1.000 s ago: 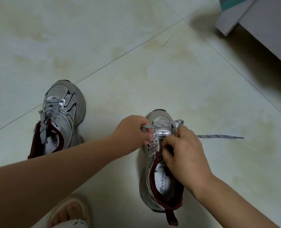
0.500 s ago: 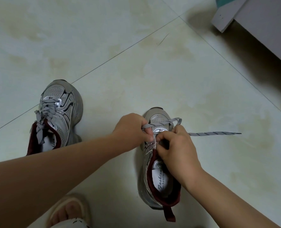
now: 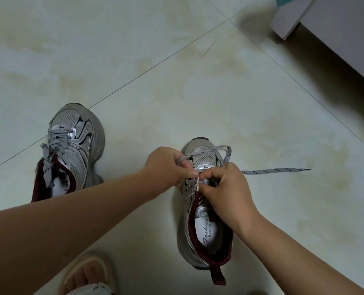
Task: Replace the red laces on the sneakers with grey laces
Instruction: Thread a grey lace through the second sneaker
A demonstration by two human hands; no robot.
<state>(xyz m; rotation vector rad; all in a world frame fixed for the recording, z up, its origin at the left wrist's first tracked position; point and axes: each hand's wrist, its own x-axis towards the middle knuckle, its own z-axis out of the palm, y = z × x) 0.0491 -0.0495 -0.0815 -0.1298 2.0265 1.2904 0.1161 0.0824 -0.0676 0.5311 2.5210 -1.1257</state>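
Note:
Two silver sneakers with dark red lining stand on the tiled floor. The left sneaker (image 3: 74, 150) is threaded with a grey lace whose ends hang loose over its tongue. The right sneaker (image 3: 204, 226) sits under both hands. A grey lace (image 3: 274, 171) runs across its toe, with one end lying on the floor to the right. My left hand (image 3: 166, 167) pinches the lace's other end at the lowest eyelets. My right hand (image 3: 225, 194) pinches the lace by the eyelet row, covering the tongue. No red lace is in view.
A foot in a beige slipper (image 3: 87, 275) rests at the bottom edge, left of the right sneaker. A white furniture panel (image 3: 287, 20) and a grey cabinet side (image 3: 347, 35) stand at the top right corner, casting a shadow on the floor.
My right hand has moved slightly forward along the eyelet row toward the left hand. The lace loop over the toe has shifted a little. The left sneaker has not moved.

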